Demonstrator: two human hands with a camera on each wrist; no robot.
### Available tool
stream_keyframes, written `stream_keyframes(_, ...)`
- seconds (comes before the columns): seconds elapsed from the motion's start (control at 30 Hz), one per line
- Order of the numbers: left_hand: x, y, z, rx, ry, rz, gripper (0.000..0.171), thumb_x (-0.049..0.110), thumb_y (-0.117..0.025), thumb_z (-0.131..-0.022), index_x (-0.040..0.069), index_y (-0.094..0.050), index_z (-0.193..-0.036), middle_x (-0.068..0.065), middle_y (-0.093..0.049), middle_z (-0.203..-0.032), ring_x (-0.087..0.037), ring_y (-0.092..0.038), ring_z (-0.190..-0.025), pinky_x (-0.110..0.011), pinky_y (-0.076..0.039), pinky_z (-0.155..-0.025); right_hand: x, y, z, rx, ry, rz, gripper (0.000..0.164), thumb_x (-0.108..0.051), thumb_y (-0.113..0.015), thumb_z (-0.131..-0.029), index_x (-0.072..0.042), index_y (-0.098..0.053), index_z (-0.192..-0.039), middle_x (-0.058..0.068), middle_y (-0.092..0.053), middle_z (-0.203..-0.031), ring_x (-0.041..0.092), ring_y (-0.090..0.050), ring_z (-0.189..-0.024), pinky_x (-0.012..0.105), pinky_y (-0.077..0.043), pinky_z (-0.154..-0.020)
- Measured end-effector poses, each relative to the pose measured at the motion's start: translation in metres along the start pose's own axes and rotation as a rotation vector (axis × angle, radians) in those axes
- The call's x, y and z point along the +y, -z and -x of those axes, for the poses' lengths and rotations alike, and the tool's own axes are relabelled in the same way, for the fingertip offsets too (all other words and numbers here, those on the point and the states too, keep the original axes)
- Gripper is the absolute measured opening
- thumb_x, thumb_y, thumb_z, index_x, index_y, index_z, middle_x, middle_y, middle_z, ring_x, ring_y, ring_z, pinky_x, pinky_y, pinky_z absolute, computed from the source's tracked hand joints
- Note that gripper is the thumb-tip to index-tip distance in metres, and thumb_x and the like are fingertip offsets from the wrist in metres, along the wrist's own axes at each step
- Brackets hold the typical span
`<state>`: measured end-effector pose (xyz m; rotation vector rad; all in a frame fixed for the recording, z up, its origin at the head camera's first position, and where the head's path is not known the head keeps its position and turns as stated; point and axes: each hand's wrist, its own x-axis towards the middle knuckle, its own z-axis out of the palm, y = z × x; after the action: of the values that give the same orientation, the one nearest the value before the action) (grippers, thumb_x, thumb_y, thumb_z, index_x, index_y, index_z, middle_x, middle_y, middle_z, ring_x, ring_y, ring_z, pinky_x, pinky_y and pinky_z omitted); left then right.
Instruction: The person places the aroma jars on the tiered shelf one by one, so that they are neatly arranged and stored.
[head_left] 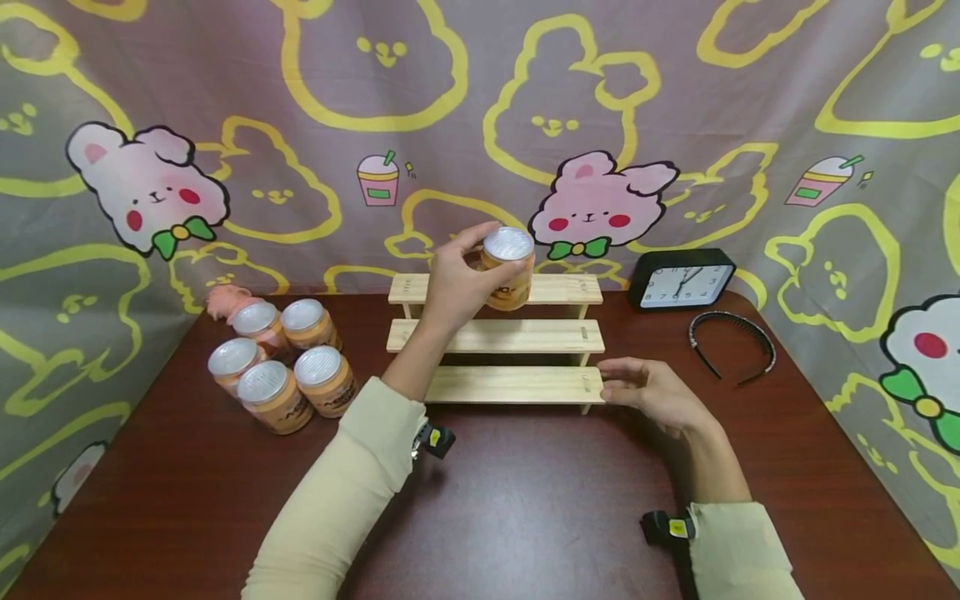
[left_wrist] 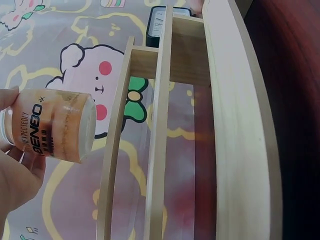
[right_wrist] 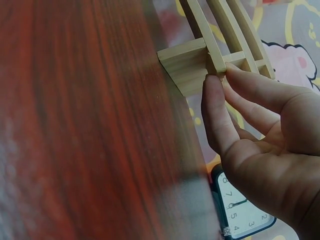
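My left hand (head_left: 459, 279) grips a can (head_left: 512, 293) with an orange label and a silvery lid. It holds the can up in front of the top tier of a three-tier wooden shelf (head_left: 495, 336). In the left wrist view, dark lettering shows on the can (left_wrist: 55, 125), which is apart from the shelf boards (left_wrist: 240, 125). At the shelf's right side, my right hand (head_left: 660, 396) pinches the end of the lowest board between thumb and fingers. The right wrist view shows this hand (right_wrist: 270, 125) at the board's corner (right_wrist: 212, 57).
Several similar cans (head_left: 277, 396) stand grouped left of the shelf on the dark wooden table (head_left: 510, 517). Behind them lies a pink item (head_left: 227, 302). A black clock (head_left: 684, 282) and a headband (head_left: 731, 346) sit at the back right. Patterned cloth (head_left: 465, 83) hangs behind.
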<state>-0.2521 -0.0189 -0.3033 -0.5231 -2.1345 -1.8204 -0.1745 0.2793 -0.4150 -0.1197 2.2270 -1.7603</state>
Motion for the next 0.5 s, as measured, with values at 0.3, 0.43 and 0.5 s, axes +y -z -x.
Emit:
stream_keyframes(0.3, 0.005, -0.013, -0.009, -0.035, 0.02, 0.002, 0.06, 0.013, -0.087, -0.082, -0.001, -0.062, -0.135, -0.014, -0.064, -0.13, -0.025, -0.062, -0.11, -0.031, -0.053, -0.093, -0.002, -0.001, 0.0, 0.008, 0.0, -0.007, 0.053, 0.001, -0.072, -0.092, 0.017, -0.049, -0.137, 0.026, -0.065, -0.122, 0.01, -0.067, -0.101, 0.025, -0.056, -0.084)
stream_keyframes(0.43, 0.005, -0.018, -0.013, -0.045, 0.036, -0.003, 0.061, 0.014, -0.087, -0.082, 0.0, -0.062, -0.136, -0.015, -0.064, -0.131, -0.024, -0.063, -0.112, -0.029, -0.052, -0.093, -0.002, -0.001, 0.0, 0.006, -0.002, -0.013, 0.053, 0.002, -0.072, -0.091, 0.017, -0.049, -0.137, 0.028, -0.063, -0.125, 0.011, -0.067, -0.101, 0.025, -0.056, -0.084)
stream_keyframes(0.5, 0.005, -0.021, -0.014, -0.044, 0.044, -0.015, 0.06, 0.014, -0.087, -0.082, 0.0, -0.063, -0.136, -0.015, -0.065, -0.131, -0.023, -0.064, -0.112, -0.027, -0.052, -0.093, -0.003, -0.002, 0.0, -0.003, 0.003, -0.014, 0.053, 0.002, -0.071, -0.092, 0.018, -0.048, -0.137, 0.031, -0.06, -0.128, 0.011, -0.066, -0.102, 0.025, -0.056, -0.084)
